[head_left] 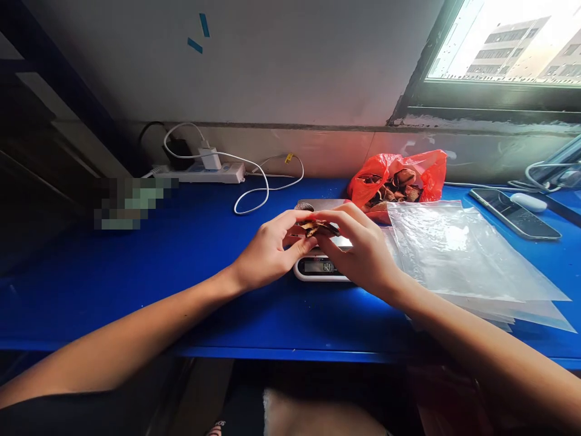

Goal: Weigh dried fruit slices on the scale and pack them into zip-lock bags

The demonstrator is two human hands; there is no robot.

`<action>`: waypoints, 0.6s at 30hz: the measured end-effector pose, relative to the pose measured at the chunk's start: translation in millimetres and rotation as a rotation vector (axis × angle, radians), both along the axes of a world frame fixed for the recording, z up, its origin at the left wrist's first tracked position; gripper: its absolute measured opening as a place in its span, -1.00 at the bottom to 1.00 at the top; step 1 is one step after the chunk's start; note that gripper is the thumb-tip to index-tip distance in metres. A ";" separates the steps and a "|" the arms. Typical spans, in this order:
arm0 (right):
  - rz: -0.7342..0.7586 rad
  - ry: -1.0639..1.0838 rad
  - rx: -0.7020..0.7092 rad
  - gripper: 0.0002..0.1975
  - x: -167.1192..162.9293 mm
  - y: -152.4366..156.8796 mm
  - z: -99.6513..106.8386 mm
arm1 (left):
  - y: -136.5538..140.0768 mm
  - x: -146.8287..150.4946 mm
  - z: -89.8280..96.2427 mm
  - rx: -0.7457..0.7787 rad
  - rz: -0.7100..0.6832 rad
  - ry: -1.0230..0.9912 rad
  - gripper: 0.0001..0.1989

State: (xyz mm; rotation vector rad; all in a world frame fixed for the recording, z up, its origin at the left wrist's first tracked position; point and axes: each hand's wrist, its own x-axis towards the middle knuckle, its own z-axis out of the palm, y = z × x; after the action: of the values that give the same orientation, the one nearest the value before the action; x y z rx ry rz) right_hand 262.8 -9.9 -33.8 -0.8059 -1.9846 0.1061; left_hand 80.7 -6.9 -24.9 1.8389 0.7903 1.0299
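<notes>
Over a digital kitchen scale (301,270), my left hand (272,245) and my right hand (361,245) come together, fingers curled. Between their fingertips they grip dried brown peel-like pieces (313,227), partly covered by the fingers; their exact kind is unclear. Another dark, rough-skinned piece (305,206) lies on the scale's metal plate, behind my left fingers. The scale's display is lit, but its digits are partly hidden by my right hand. Behind the scale, to the right, an open red plastic bag (433,172) holds several similar dried brown pieces (405,177).
A stack of clear plastic bags (463,260) lies right of the scale on the blue table (181,266). Farther right are a phone (512,213) and a white case (529,202). A power strip (227,172) with a charger and looping white cable (267,188) sits against the wall.
</notes>
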 end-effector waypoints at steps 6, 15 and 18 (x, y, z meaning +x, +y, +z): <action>-0.099 -0.047 0.049 -0.85 3.4 -0.4 5.7 | -1.0 -3.0 1.2 0.104 0.012 0.044 -0.53; -0.260 -0.136 -0.012 -0.85 22.4 20.1 2.1 | 33.9 -26.8 -9.8 0.458 0.351 0.412 -0.60; -0.284 -0.145 -0.032 -0.87 25.5 26.3 -3.4 | 44.9 -29.0 -19.1 0.392 0.356 0.464 -0.61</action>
State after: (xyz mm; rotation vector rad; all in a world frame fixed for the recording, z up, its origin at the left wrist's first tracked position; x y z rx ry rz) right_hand 288.3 16.3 -37.1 -1.1346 -1.9838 -0.0892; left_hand 51.7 38.0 -44.0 2.3783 1.3005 1.0412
